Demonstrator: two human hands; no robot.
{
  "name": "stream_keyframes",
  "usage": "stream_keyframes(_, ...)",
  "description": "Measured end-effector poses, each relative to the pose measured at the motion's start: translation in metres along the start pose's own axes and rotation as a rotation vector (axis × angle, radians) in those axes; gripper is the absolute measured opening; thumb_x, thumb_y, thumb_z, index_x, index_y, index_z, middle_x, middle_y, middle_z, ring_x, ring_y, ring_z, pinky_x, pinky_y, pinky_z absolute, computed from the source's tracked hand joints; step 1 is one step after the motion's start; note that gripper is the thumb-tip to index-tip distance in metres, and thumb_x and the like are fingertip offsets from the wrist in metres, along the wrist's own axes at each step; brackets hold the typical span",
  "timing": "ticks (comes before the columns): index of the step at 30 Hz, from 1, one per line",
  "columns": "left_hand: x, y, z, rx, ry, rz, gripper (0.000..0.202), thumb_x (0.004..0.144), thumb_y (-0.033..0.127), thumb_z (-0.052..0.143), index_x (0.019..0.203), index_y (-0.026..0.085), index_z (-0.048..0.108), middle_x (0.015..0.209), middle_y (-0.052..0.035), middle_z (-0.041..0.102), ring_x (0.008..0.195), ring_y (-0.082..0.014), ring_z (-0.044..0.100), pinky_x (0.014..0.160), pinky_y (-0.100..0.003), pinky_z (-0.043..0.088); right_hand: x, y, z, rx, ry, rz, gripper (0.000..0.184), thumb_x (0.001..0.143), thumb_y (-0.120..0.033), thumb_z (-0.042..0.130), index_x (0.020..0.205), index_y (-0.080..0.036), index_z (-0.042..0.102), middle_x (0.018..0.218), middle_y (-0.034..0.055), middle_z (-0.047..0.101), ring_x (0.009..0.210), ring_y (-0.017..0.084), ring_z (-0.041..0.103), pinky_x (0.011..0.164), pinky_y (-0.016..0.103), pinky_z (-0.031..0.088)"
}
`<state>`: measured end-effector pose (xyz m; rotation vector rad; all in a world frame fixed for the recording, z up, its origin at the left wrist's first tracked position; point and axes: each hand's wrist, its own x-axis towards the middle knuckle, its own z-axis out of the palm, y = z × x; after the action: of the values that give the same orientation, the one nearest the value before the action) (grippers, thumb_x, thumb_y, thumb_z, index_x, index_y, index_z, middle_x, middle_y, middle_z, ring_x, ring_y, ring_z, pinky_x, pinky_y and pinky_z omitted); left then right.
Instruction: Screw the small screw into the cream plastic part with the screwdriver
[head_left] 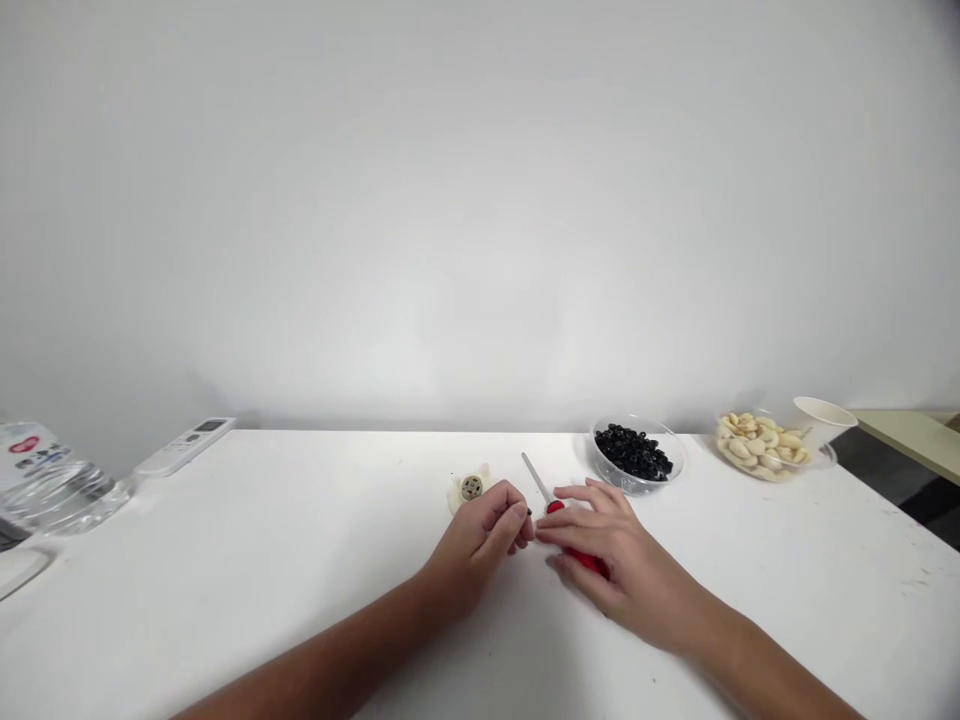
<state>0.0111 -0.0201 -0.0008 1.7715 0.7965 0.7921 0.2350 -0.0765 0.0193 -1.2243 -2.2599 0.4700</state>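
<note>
Fingertips [517,525] of the left hand [474,548] pinch a tiny dark item [528,511], too small to identify, near the middle of a white surface [787,570]. That hand is curled and comes in from the near edge. The right hand [619,565] lies palm down just beside it, almost touching, with its fingers spread over a red-handled screwdriver [581,558]. Whether it is gripping the handle or only resting on it cannot be told. The screwdriver's thin metal shaft [535,478] sticks out from under the fingers, pointing toward the far edge.

Just beyond the left hand sits a small cream-coloured round part [471,488] with a grey centre, apart from the dark item. Nothing is visibly joined to it. Toward the far edge, right of centre, a clear bowl [637,480] is heaped with small black rings [634,452]. Further right, a clear dish [742,468] holds pale cloves of peeled garlic [761,447], with a white paper cup [821,420] behind it. In the far left corner lie a white remote control [184,446] and a clear plastic bottle [56,497] with a red-marked label.
</note>
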Motion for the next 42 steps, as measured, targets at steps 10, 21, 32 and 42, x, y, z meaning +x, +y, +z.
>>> stream_keyframes(10, 0.002, 0.004, -0.001, 0.232, -0.121, 0.022, 0.031, 0.107, 0.04, 0.045, 0.096, 0.018, 0.065, 0.085, -0.0016, 0.069, 0.076, -0.0157, 0.06, 0.07, -0.026, 0.043, 0.001, 0.004, 0.007, 0.194, 0.353, -0.02, 0.016, 0.096, -0.015, 0.063, 0.096, -0.028, 0.073, 0.093, 0.0044, 0.073, 0.097, 0.025, 0.064, 0.085, 0.041, 0.053)
stream_keyframes(21, 0.001, 0.002, 0.002, 0.358, -0.098, 0.068, 0.021, 0.103, 0.032, 0.052, 0.113, 0.022, 0.067, 0.091, -0.0007, 0.069, 0.074, -0.0145, 0.059, 0.068, -0.025, 0.043, 0.0, 0.007, 0.012, 0.753, 0.243, 0.427, 0.019, 0.093, -0.043, 0.073, 0.093, -0.024, 0.076, 0.081, -0.0002, 0.059, 0.078, 0.019, 0.058, 0.074, 0.033, 0.046)
stream_keyframes(32, -0.005, 0.001, 0.004, 0.43, -0.073, 0.224, 0.017, 0.104, 0.031, 0.054, 0.108, 0.021, 0.067, 0.091, -0.0018, 0.069, 0.079, -0.015, 0.06, 0.072, -0.025, 0.045, 0.0, 0.007, 0.005, 0.737, 0.158, 0.412, 0.017, 0.09, -0.04, 0.075, 0.085, -0.024, 0.075, 0.083, -0.0004, 0.055, 0.078, 0.019, 0.055, 0.077, 0.036, 0.043)
stream_keyframes(42, -0.004, -0.004, 0.005, 0.415, 0.0, 0.212, 0.016, 0.099, 0.032, 0.063, 0.105, 0.018, 0.069, 0.087, -0.0028, 0.069, 0.076, -0.0154, 0.062, 0.07, -0.026, 0.047, 0.0, 0.009, 0.015, 0.764, 0.21, 0.374, 0.028, 0.085, -0.045, 0.079, 0.081, -0.024, 0.061, 0.08, -0.001, 0.056, 0.077, 0.019, 0.052, 0.072, 0.033, 0.043)
